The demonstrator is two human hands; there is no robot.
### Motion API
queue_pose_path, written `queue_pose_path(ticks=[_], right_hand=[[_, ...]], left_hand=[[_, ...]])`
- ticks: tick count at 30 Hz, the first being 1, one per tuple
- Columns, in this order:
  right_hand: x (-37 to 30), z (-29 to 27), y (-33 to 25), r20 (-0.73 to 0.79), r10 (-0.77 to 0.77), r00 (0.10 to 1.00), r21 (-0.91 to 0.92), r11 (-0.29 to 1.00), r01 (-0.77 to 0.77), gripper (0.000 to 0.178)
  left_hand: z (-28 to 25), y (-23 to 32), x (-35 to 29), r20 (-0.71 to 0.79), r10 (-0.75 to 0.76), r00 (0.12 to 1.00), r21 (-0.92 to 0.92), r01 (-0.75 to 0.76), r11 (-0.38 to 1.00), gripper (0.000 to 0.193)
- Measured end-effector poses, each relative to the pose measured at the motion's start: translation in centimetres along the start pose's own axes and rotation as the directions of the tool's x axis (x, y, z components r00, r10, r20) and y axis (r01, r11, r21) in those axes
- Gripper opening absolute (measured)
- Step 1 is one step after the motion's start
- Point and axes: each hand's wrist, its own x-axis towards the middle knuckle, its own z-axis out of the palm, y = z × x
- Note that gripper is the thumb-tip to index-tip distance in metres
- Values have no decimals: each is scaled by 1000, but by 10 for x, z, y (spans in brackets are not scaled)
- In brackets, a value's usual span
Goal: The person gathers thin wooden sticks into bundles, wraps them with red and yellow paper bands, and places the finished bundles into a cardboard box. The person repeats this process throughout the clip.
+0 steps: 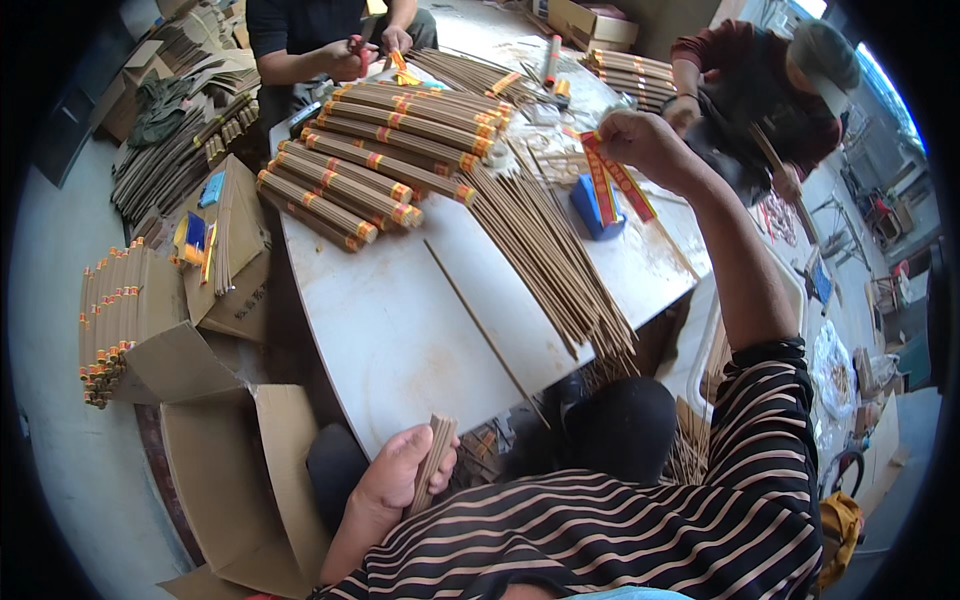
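Observation:
My left hand (pixel 392 472), low in front of my body, is closed around a bundle of brown incense sticks (pixel 434 462). Stretched out over the table's right side, my right hand (pixel 645 148) pinches red and yellow paper strips (pixel 628 186), which hang from the fingers beside a blue block-like holder (pixel 592 208). Between the hands, a long heap of loose incense sticks (pixel 545 255) slants across the white table (pixel 370 330). One single stick (pixel 485 330) lies apart, its near end past the table edge. Banded incense bundles (pixel 400 135) are piled on the far left.
Across the table, a person (pixel 320 50) holds a red-handled tool; another person (pixel 770 100) at the right handles sticks. An open cardboard box (pixel 225 480) stands at my left, near stacked banded bundles (pixel 112 315). A white tub (pixel 705 350) with sticks is at my right.

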Motion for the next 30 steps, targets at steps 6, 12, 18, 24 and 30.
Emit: queue_pose_path(ticks=[6,12,18,24,30], right_hand=[[-54,39,40,296,181,938,-53,983,-173,19],[-86,79,73,88,250,964,33,967,-254,20],[-100,62,48,180,337,924,618,693,-373,13],[-138,41,-24,267,285,921,775,504,-381,17],[-171,43,-74,334,244,910,830,382,-407,14]], left_hand=[[28,-13,-12,25,22,999,68,-23,997,42],[40,-21,-26,3,60,998,92,-60,994,44],[51,-29,-36,11,72,997,109,-73,991,43],[63,-39,-49,42,105,994,164,-110,980,41],[72,-49,-69,46,127,991,224,-134,965,41]])
